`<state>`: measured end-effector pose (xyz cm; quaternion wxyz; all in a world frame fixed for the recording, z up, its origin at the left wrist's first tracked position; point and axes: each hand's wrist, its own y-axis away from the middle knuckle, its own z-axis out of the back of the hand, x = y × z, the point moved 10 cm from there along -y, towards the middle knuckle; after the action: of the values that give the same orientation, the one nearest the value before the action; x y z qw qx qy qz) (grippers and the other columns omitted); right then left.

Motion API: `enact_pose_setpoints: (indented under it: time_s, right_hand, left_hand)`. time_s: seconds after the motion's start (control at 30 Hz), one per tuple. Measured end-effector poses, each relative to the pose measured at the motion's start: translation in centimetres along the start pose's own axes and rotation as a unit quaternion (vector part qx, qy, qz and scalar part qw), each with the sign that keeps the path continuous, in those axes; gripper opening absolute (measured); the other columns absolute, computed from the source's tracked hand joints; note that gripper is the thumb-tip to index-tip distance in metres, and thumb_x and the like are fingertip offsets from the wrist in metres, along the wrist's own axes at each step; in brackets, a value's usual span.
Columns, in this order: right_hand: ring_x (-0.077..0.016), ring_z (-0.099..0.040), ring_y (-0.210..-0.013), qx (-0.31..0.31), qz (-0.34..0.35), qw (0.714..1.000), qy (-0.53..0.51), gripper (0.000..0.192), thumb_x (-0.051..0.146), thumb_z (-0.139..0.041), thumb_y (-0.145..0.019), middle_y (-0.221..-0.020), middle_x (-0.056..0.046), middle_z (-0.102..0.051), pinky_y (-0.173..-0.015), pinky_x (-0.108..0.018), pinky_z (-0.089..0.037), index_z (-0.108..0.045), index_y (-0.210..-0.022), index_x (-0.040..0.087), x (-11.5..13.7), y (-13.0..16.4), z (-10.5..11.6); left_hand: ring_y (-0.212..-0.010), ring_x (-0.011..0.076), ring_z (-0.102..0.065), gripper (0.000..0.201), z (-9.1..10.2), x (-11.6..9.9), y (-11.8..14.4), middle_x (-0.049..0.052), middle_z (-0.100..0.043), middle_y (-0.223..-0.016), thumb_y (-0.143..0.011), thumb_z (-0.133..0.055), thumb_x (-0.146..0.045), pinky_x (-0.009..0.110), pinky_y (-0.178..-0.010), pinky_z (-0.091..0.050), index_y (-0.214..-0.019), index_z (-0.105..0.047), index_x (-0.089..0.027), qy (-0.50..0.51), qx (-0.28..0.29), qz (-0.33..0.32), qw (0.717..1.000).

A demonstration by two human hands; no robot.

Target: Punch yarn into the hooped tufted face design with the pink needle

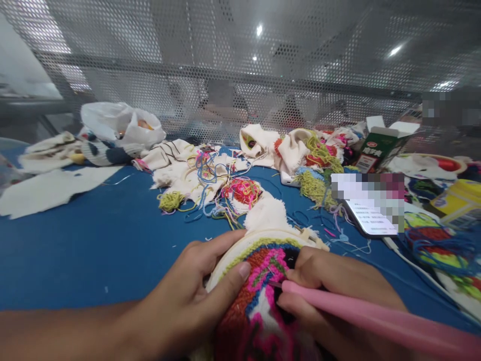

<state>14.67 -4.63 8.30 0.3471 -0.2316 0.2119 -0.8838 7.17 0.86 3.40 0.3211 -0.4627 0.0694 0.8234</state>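
a blue desk (93, 240) runs back to a perforated metal screen, its far edge heaped with cream cloth scraps, tangles of coloured yarn (242, 190), a white plastic bag (120, 123) toward the far left corner and a green carton (379, 145) toward the far right. a phone (370, 218) lies on the right side, just beyond the hands.

at the near edge, about the middle, sits a round embroidery hoop (259, 238) stretched over tufted work in red, pink, green and black. the left hand (180, 306) clasps the hoop's left rim, its grip closed on it, thumb laid across the looped surface. the right hand (334, 291) has its grip closed around a pink punch tool (361, 318). the tool's long axis runs from the near right corner up and leftward, its tip touching the cloth near the hoop's centre, just beside the left thumb. the working point thus lies left of the right hand's grip, between the two hands, with the right hand nearer to it.
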Motion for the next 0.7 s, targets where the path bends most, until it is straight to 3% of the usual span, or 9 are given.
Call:
enact_pose_setpoints:
  time_s: [0.2,0.4,0.53,0.6,0.67,0.7]
  right_hand:
    - [-0.0051,-0.039,-0.046,-0.014,-0.017,1.000,0.015,0.029,0.024,-0.047,-0.087,-0.052,0.005,-0.044,-0.044,-0.019,-0.029,-0.045,-0.059,0.018,-0.5,0.1,0.2]
    - [-0.0054,-0.040,-0.045,0.025,0.000,0.999,0.030,0.027,0.021,-0.056,-0.080,-0.052,0.004,-0.045,-0.043,-0.019,-0.030,-0.046,-0.055,0.016,-0.9,0.2,-1.6]
    - [-0.0062,-0.040,-0.046,0.027,-0.013,0.999,0.010,0.025,0.020,-0.056,-0.080,-0.053,0.004,-0.045,-0.043,-0.019,-0.031,-0.047,-0.057,0.015,-0.8,-0.1,-1.5]
    - [-0.0074,-0.043,-0.050,0.100,-0.029,0.994,-0.045,0.017,0.025,-0.060,-0.077,-0.057,0.003,-0.050,-0.046,-0.020,-0.034,-0.052,-0.065,0.015,-1.5,-0.3,-1.7]
    - [-0.0086,-0.051,-0.057,0.252,-0.073,0.957,-0.121,0.013,0.027,-0.063,-0.075,-0.067,0.003,-0.058,-0.051,-0.019,-0.040,-0.056,-0.081,0.017,-3.4,0.1,-2.6]
    - [-0.0091,-0.055,-0.061,0.290,-0.110,0.942,-0.130,0.014,0.024,-0.058,-0.078,-0.076,0.002,-0.062,-0.054,-0.019,-0.043,-0.057,-0.091,0.019,-5.3,0.3,-2.0]
  left_hand:
    - [-0.069,0.0123,-0.059,0.027,-0.3,0.2,0.1,-0.005,-0.066,-0.075,-0.085,-0.044,-0.032,0.017,-0.062,-0.045,-0.106,-0.059,-0.024,0.012,0.010,0.000,1.000]
    - [-0.074,0.0109,-0.059,0.026,-0.7,0.1,-0.1,-0.004,-0.067,-0.096,-0.084,-0.048,-0.025,0.016,-0.070,-0.045,-0.108,-0.058,-0.022,0.082,0.022,0.016,0.996]
    - [-0.076,0.0112,-0.059,0.027,-0.9,0.1,-0.3,-0.003,-0.067,-0.100,-0.083,-0.051,-0.023,0.017,-0.073,-0.045,-0.109,-0.058,-0.021,0.113,0.033,0.017,0.993]
    - [-0.081,0.0129,-0.059,0.028,-1.1,0.5,-0.4,-0.002,-0.066,-0.102,-0.084,-0.050,-0.025,0.019,-0.075,-0.046,-0.110,-0.058,-0.020,0.141,0.038,0.031,0.989]
    - [-0.087,0.0156,-0.060,0.030,-1.5,1.3,-0.6,0.000,-0.066,-0.103,-0.085,-0.048,-0.030,0.021,-0.076,-0.046,-0.111,-0.057,-0.018,0.189,0.047,0.061,0.979]
    - [-0.090,0.0169,-0.060,0.031,-1.7,1.7,-0.6,0.001,-0.066,-0.104,-0.086,-0.047,-0.032,0.021,-0.076,-0.047,-0.111,-0.057,-0.018,0.214,0.050,0.078,0.972]
